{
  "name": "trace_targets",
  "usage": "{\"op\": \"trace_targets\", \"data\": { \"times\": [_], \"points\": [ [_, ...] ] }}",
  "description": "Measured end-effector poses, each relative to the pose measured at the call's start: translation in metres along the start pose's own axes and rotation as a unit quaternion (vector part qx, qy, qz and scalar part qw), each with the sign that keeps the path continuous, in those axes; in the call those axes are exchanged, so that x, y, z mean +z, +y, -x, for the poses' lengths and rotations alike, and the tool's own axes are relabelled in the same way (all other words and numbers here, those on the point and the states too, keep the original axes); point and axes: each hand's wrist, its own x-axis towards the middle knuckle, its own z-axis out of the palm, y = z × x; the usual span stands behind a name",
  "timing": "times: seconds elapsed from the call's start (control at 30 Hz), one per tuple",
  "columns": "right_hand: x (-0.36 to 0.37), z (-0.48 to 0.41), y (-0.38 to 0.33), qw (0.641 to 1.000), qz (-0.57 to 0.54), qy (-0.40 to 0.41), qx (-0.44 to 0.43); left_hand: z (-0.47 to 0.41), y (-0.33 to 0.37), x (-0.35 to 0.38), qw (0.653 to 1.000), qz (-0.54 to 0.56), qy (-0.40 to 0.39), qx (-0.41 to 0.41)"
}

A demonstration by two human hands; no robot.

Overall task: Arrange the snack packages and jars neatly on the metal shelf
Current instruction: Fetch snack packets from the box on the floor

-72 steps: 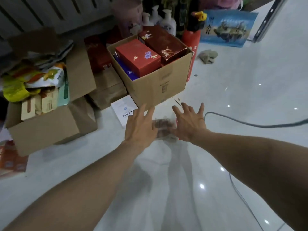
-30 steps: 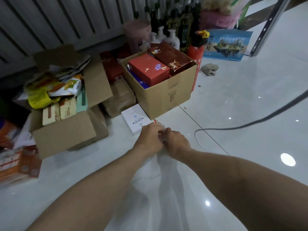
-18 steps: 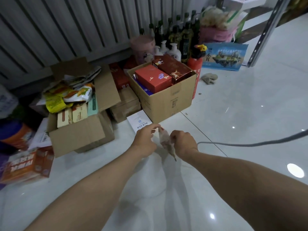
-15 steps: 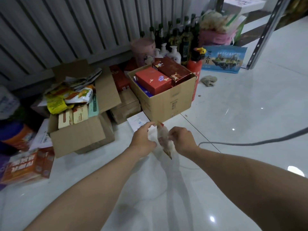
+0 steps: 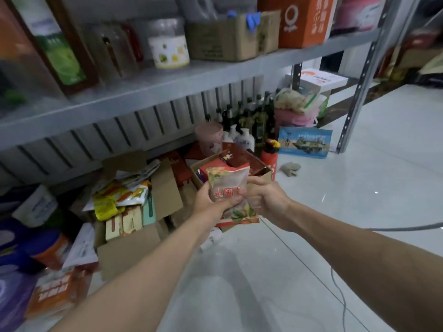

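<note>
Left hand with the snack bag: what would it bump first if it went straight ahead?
Probably the cardboard box standing open just beyond the snack package that the left hand grips, though depth is hard to judge.

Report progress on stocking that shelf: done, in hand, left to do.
Done: the metal shelf already carries a labelled jar, a cardboard box and an orange carton. In hand: left hand and right hand both grip one snack packet, held below the shelf. Left: the open floor box holds yellow snack bags, so much remains.
</note>
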Motion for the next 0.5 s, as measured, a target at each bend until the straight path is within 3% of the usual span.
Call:
{"op": "trace_targets", "data": {
  "times": [0.3,0.5],
  "points": [
    [0.009,0.086,-0.264,0.992,0.084,0.035,-0.089,0.05,0.263,0.021,0.993,0.026,-0.1,0.059],
    [0.035,0.161,-0.48,0.986,0.13,0.026,-0.105,0.097,0.475,0.032,0.991,0.032,-0.091,0.093]
  ]
}}
